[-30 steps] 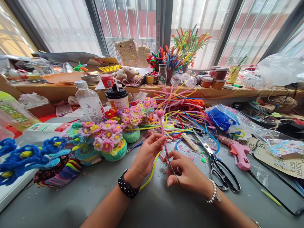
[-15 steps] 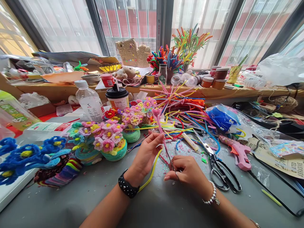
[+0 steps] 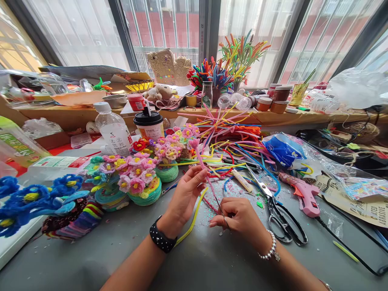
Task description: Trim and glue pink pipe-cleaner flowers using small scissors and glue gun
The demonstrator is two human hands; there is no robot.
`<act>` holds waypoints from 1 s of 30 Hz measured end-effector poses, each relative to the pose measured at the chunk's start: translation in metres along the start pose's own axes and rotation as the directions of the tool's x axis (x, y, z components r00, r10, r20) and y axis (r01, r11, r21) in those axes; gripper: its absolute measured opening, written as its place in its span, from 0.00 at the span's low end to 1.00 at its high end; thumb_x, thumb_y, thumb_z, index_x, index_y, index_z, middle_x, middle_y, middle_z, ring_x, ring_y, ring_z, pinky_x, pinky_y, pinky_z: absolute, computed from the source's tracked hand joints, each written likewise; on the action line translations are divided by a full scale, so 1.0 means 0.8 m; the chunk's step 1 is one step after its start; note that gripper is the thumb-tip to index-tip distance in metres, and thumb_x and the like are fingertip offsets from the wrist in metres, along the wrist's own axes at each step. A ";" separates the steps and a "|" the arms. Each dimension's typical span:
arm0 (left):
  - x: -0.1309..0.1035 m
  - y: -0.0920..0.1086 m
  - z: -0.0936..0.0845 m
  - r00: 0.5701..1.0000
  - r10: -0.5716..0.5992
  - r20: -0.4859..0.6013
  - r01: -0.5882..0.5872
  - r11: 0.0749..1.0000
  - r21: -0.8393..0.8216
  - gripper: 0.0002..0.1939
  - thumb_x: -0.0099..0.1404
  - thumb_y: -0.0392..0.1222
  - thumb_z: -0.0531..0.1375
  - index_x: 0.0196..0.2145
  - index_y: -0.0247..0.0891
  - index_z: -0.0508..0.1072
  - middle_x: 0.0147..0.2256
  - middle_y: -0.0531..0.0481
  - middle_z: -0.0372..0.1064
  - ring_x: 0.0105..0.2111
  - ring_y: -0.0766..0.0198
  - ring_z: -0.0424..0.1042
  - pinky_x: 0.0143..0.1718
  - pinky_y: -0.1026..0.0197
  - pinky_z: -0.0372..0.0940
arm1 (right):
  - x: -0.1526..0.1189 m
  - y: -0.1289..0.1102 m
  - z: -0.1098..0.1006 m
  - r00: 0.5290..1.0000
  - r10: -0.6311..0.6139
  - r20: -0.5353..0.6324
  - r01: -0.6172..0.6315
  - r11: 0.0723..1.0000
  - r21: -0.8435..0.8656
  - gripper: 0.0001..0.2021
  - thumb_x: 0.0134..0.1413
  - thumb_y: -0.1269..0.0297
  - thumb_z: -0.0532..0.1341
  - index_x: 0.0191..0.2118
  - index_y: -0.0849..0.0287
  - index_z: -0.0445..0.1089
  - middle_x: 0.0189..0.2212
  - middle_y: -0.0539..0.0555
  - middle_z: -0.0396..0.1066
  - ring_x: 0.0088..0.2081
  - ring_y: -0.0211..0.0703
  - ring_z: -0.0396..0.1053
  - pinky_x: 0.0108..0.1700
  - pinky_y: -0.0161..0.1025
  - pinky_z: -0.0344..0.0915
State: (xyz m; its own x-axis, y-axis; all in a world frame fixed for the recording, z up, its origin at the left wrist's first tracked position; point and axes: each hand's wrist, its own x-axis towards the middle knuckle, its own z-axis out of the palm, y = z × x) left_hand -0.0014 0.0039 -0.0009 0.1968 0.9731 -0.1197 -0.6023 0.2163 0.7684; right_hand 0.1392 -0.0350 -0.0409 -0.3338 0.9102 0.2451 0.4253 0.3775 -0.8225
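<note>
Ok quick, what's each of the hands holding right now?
Left hand: closed, pinching the pink pipe-cleaner stem.
Right hand: closed, gripping the thin dark length below it.

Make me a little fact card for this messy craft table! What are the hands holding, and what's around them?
Left hand: pinching a fuzzy pink stem
Right hand: pinching its thin lower end
On the wrists: black dotted band, beaded bracelet
To the left: pink flowers, blue flowers
To the right: scissors, pink glue gun
Farther back: bottle, cup
</note>
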 end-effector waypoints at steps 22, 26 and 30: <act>-0.006 -0.002 0.003 0.993 -0.050 0.106 0.034 0.988 0.148 0.04 0.51 0.35 0.62 0.24 0.35 0.68 0.24 0.57 0.59 0.24 0.74 0.57 0.27 0.69 0.54 | -0.001 -0.012 -0.009 0.991 0.045 0.122 -0.035 0.996 -0.082 0.29 0.36 0.34 0.51 0.18 0.61 0.64 0.22 0.51 0.60 0.26 0.37 0.57 0.26 0.34 0.53; -0.006 -0.002 0.004 0.992 -0.055 0.114 0.038 0.988 0.148 0.04 0.50 0.35 0.62 0.23 0.35 0.68 0.24 0.57 0.58 0.25 0.74 0.56 0.27 0.69 0.54 | -0.001 -0.011 -0.007 0.997 0.019 0.075 -0.012 0.995 -0.095 0.29 0.36 0.35 0.53 0.16 0.62 0.61 0.21 0.50 0.59 0.24 0.36 0.56 0.25 0.33 0.53; -0.006 -0.004 0.003 0.992 -0.053 0.116 0.037 0.990 0.134 0.05 0.50 0.35 0.62 0.23 0.35 0.67 0.24 0.57 0.58 0.25 0.74 0.56 0.28 0.69 0.54 | -0.001 -0.012 -0.006 0.999 -0.011 0.030 0.014 0.994 -0.108 0.28 0.42 0.38 0.51 0.14 0.61 0.58 0.18 0.48 0.57 0.23 0.34 0.55 0.25 0.33 0.52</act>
State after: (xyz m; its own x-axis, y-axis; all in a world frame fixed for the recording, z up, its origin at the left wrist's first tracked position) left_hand 0.0014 -0.0017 -0.0009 0.3167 0.9446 -0.0862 -0.4852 0.2394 0.8410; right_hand 0.1395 -0.0389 -0.0311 -0.3637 0.9006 0.2381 0.5094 0.4062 -0.7586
